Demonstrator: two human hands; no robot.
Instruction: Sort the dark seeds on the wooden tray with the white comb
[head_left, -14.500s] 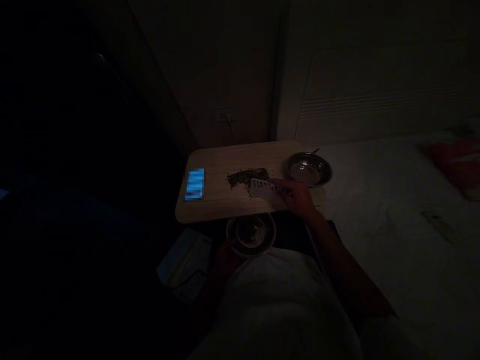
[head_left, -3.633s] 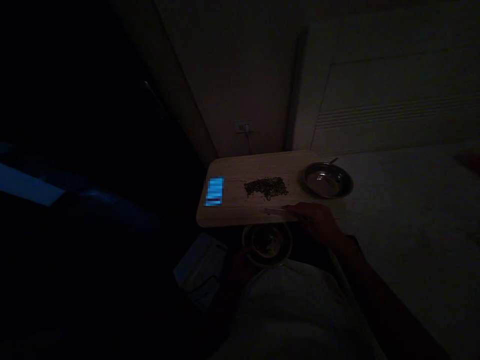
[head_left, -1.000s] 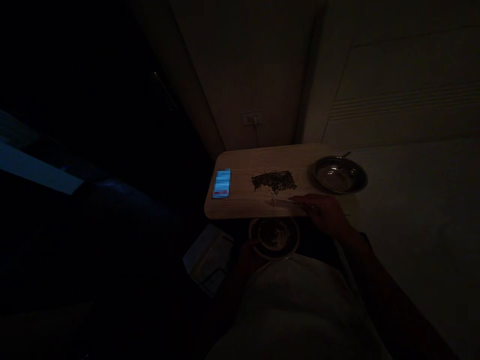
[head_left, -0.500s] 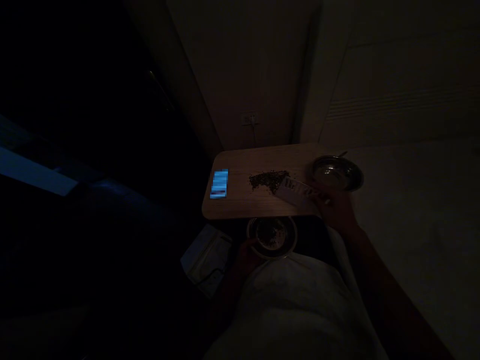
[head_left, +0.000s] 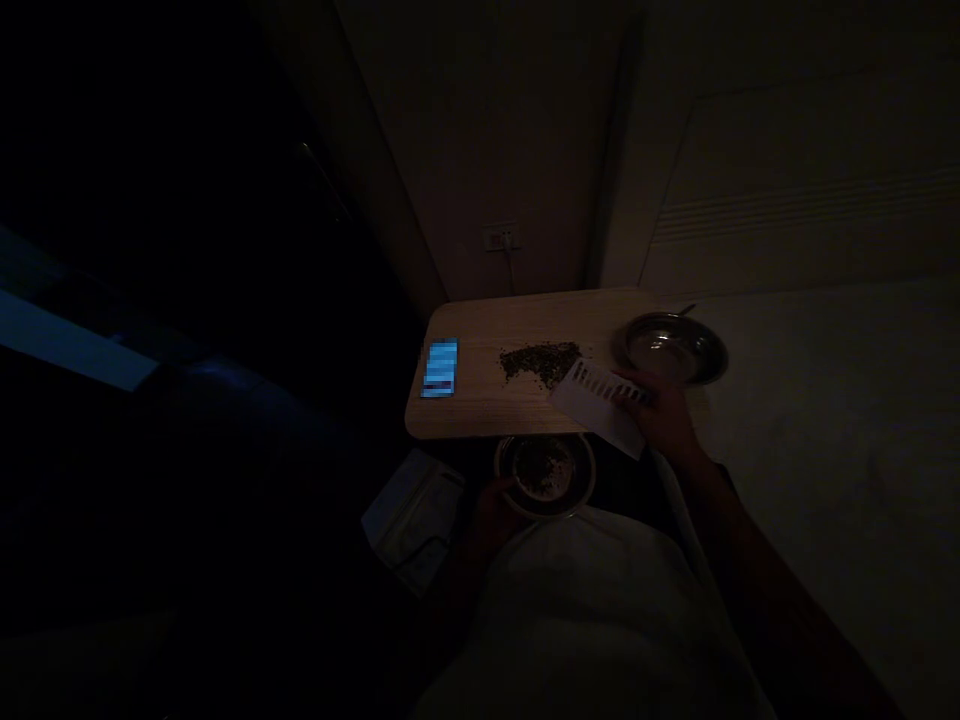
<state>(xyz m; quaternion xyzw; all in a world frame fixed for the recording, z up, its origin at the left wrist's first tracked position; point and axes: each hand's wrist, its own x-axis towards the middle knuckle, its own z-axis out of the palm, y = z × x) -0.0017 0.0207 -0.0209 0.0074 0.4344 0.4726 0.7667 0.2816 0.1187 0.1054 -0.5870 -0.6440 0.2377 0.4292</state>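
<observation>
Dim light covers the scene. My right hand (head_left: 664,415) is closed on a white card (head_left: 596,405) with a row of dark marks along its upper side. The card's left corner meets a pile of small dark grains (head_left: 540,362) spread on the wooden table (head_left: 480,415). Below the table's near edge, my left hand (head_left: 496,510) grips the left rim of a round metal bowl (head_left: 585,490). Dark grains lie inside this bowl over a pale bottom. The fingers under the bowl are hidden in shadow.
A wide metal bowl (head_left: 709,350) with a utensil handle sticking out stands at the table's right end. At the left end lies a lit phone (head_left: 439,368). A pale box or bag (head_left: 412,520) is lower left. Behind the table is a wall socket (head_left: 501,237) with a plug.
The card in my right hand has turned, and its lower right end now reaches past the table's near edge. My left hand and the bowl are nearly unmoved.
</observation>
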